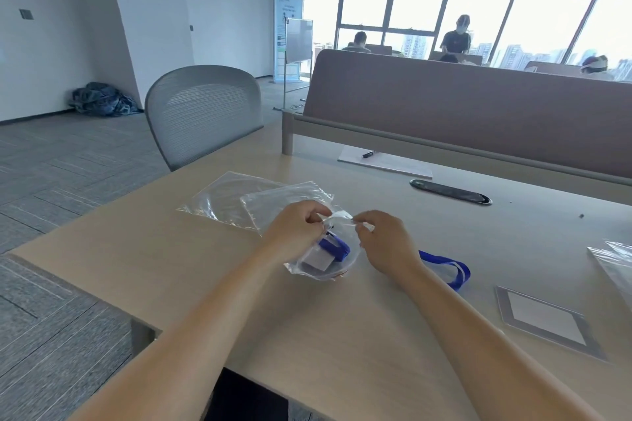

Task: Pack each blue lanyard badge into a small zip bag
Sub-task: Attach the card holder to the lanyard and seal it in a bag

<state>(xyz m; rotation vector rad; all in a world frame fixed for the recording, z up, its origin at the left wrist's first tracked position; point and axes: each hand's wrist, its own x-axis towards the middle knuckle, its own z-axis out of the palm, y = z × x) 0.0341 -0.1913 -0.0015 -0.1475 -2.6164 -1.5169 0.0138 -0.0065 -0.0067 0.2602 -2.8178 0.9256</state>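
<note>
Both hands met at the mouth of a small zip bag [343,267]. The left hand [294,232] pinched the bag's top edge between curled thumb and fingers. The right hand [386,243] pinched the same edge just beside it. Each grip was closed tight on the thin plastic, with only a short stretch of the strip showing between them.

The bag hung from the two grips toward the person, its lower end down at the tabletop [171,267]. Inside it, just below and between the grips, lay a blue lanyard badge [333,248], with the folded blue strap uppermost and the pale card under it, nearer the bag's bottom. Whether the seal was pressed closed could not be told.

A second blue lanyard [451,268] lay flat on the tabletop on the outer side of the right grip, partly hidden behind that wrist. Beyond the left grip, two empty clear bags [239,198] lay overlapping. A grey-framed card [543,318] rested well apart from the right grip, out past the forearm.
</note>
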